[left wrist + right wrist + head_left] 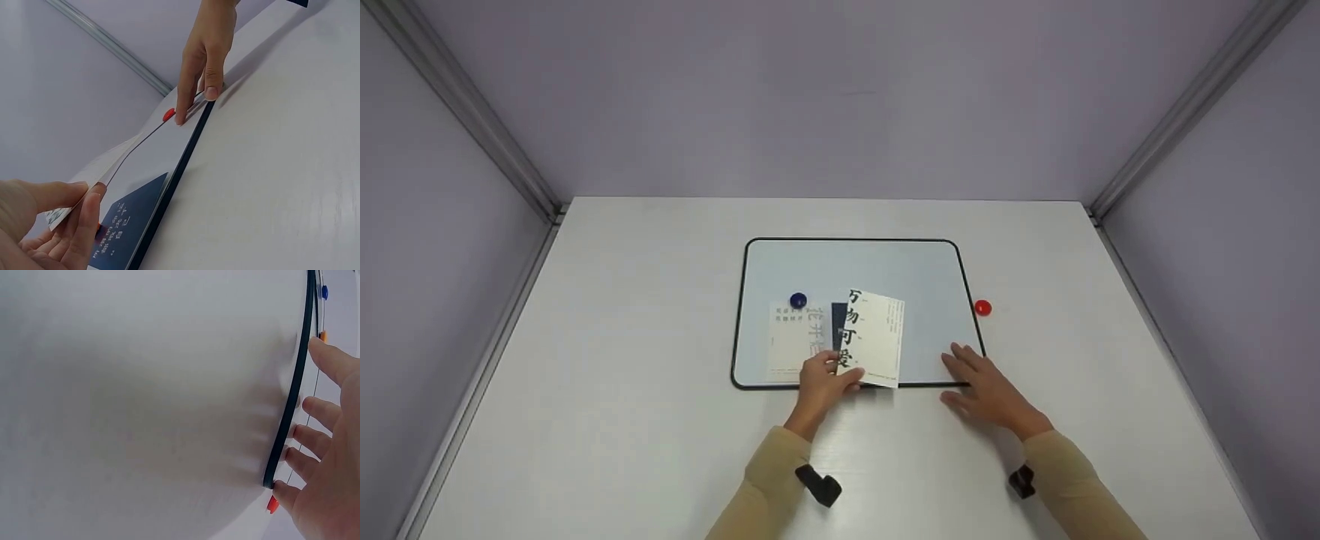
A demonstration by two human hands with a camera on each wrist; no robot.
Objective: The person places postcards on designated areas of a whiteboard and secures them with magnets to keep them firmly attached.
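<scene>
My left hand [819, 386] pinches a white card [876, 337] with large black characters between thumb and fingers. The card is tilted up over the whiteboard [915, 262] and partly covers a dark blue card [132, 219] lying on it. To the left, another white card [786, 349] with grey characters lies flat, a round blue magnet [798, 301] at its top edge. At the board's near right corner is my right hand [994, 394], its fingers spread and fairly straight, with fingertips at the frame and nothing in its grasp.
A round red magnet [983, 307] sits just outside the board's right edge. In the right wrist view, an orange magnet [323, 336] shows near the thumb. The white table [645, 315] is bounded by pale walls [840, 97] at the back and sides.
</scene>
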